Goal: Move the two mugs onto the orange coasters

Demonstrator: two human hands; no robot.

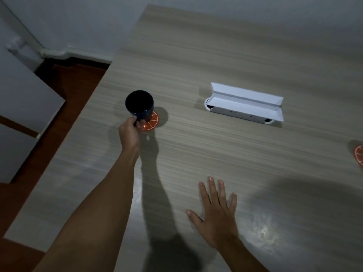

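Note:
A dark blue mug (139,104) is upright at the left of the wooden table (216,61), held by its handle in my left hand (129,132). It is over the left part of an orange coaster (151,122) with white slice lines; whether it touches the coaster I cannot tell. A second orange coaster (359,157) is cut off by the right edge of the frame. My right hand (216,214) lies flat on the table near me, fingers spread, holding nothing. A second mug is not in view.
A white open box (245,104) lies across a white cable port in the middle of the table. The table's left edge runs diagonally beside the mug, with brown floor (78,81) and a white cabinet (23,99) beyond it.

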